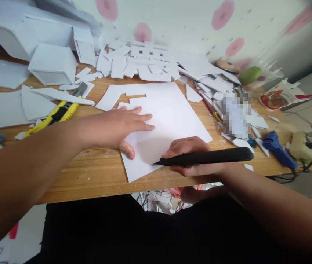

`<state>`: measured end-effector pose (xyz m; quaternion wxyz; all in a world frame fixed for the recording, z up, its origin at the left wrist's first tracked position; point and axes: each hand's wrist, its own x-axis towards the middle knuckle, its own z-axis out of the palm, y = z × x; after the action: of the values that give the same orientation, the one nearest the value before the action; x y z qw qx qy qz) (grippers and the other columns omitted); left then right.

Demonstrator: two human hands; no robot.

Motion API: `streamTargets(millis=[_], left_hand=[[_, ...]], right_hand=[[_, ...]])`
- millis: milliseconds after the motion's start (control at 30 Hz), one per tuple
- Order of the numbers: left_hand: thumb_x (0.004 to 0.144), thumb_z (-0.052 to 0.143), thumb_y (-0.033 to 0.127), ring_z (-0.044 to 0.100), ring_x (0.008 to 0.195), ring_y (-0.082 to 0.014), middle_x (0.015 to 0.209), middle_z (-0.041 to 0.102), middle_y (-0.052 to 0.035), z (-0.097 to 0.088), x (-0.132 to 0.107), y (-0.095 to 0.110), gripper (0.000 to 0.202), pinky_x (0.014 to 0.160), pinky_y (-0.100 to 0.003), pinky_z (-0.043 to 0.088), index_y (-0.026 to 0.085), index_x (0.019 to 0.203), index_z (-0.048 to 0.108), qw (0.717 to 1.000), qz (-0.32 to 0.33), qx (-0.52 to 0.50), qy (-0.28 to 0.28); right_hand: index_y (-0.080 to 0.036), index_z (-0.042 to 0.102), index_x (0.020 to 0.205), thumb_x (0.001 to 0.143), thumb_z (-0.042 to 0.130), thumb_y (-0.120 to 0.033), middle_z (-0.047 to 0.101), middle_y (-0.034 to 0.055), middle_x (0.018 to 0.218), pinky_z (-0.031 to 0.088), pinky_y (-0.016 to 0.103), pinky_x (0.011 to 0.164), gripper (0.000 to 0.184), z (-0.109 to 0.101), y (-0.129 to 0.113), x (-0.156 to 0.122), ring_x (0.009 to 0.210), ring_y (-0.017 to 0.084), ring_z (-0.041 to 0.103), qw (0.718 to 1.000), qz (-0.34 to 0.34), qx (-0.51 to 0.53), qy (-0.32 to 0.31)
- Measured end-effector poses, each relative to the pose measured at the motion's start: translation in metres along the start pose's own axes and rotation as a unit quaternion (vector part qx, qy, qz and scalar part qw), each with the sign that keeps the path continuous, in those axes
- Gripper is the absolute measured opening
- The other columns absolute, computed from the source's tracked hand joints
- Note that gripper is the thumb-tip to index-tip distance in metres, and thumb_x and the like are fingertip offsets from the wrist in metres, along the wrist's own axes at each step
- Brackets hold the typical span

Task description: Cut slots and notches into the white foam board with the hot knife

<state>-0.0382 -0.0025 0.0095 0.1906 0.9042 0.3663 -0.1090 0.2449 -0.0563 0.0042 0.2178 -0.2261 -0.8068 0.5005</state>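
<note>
A white foam board sheet (169, 110) with a notch cut in its far left part lies on the wooden table. My left hand (125, 126) rests flat on its left side, fingers spread. My right hand (191, 150) is closed around a black craft knife (211, 157). The thin tip of the knife meets or hovers just over the board near its front edge; I cannot tell which. Left of my left forearm, a yellow utility knife (59, 112) lies among white offcuts (37, 104).
White box-like models (53, 64) stand at the back left. Cut white pieces (145, 60) are piled along the wall. On the right are a blue glue gun (278, 148), a paper cup (275, 96) and a green fruit (250, 75). Scraps (156, 201) fill a container below the table edge.
</note>
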Motion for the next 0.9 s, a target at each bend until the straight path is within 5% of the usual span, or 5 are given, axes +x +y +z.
streamTargets(millis=[267,467,667,900], left_hand=[[0.069,0.079,0.069,0.006,0.157,-0.0388,0.171,0.019,-0.0016,0.002,0.0,-0.003,0.102,0.124,-0.059,0.009,0.039,0.156,0.036,1.0,0.005,0.002,0.0],[0.067,0.08,0.069,0.009,0.157,-0.0403,0.171,0.021,-0.0016,0.001,0.002,0.0,0.102,0.124,-0.058,0.011,0.039,0.156,0.037,1.0,0.006,-0.011,0.003],[0.066,0.081,0.066,0.01,0.156,-0.0418,0.171,0.02,-0.0013,0.0,0.001,0.002,0.103,0.123,-0.059,0.012,0.04,0.156,0.037,1.0,-0.007,-0.016,0.006],[0.067,0.085,0.058,0.012,0.157,-0.039,0.17,0.021,-0.0038,-0.001,0.002,0.004,0.102,0.123,-0.058,0.016,0.038,0.155,0.039,1.0,-0.004,0.001,0.015]], right_hand=[[-0.022,0.076,0.112,0.082,0.078,-0.016,0.076,0.0049,0.092,0.058,0.024,0.073,0.03,-0.002,0.007,-0.017,0.08,0.015,0.072,1.0,-0.009,-0.009,0.028],[-0.024,0.078,0.104,0.082,0.079,-0.017,0.079,0.0049,0.097,0.062,0.025,0.075,0.023,0.0,0.0,-0.018,0.085,0.017,0.076,0.993,0.019,0.002,0.117],[-0.021,0.078,0.103,0.08,0.08,-0.019,0.079,0.0044,0.093,0.061,0.025,0.072,0.023,0.013,-0.014,0.006,0.081,0.018,0.075,0.998,0.033,0.004,0.057],[-0.019,0.078,0.091,0.078,0.078,-0.026,0.078,0.0043,0.084,0.059,0.025,0.066,0.014,0.017,-0.013,0.012,0.072,0.017,0.073,0.991,0.077,-0.057,0.097]])
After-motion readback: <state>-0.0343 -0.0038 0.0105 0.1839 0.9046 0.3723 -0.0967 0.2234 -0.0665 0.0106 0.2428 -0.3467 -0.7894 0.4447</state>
